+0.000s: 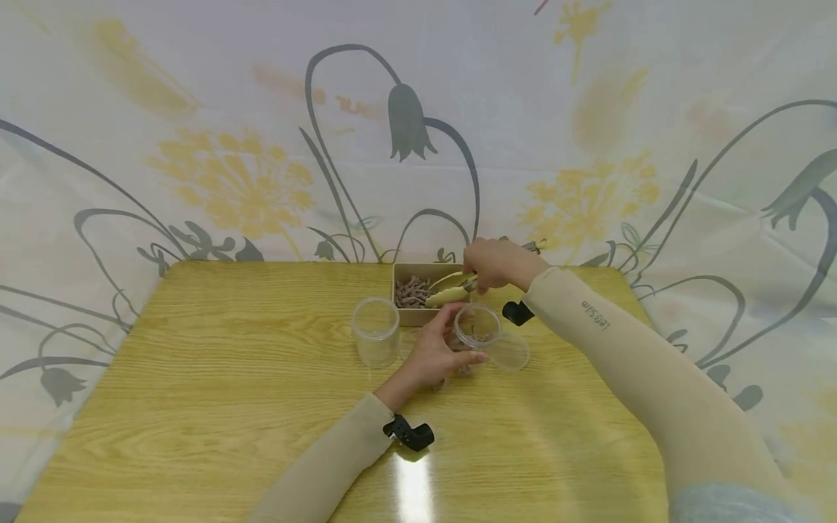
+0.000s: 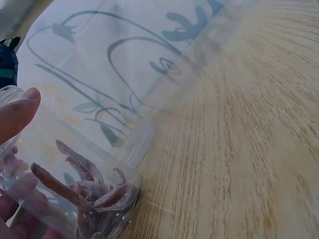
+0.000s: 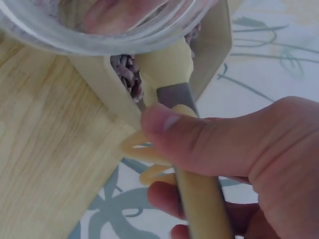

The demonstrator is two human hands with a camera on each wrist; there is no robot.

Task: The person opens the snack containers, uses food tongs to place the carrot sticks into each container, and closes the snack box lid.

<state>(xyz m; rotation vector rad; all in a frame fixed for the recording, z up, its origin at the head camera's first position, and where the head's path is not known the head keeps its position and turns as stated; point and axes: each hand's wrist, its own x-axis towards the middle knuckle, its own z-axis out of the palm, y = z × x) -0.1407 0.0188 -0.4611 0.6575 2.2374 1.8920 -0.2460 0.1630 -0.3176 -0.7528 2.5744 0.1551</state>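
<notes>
My left hand (image 1: 428,354) grips a clear plastic jar (image 1: 477,335), its thumb at the rim in the left wrist view. Several brownish-purple dried strips (image 2: 107,194) lie at the jar's bottom. In my right hand (image 1: 498,263) is a pair of tongs (image 1: 451,295) with cream-yellow tips and handles. The tips reach into a beige box (image 1: 421,317) holding a heap of similar strips (image 1: 412,292). From the right wrist view, the jar's rim partly covers the tongs' tips, so what lies between them is hidden.
A second clear jar (image 1: 375,338) stands left of the held one. A clear round lid (image 1: 514,354) lies on the wooden table (image 1: 261,392) just right of the held jar. Behind the table's far edge hangs a floral-print cloth (image 1: 261,87).
</notes>
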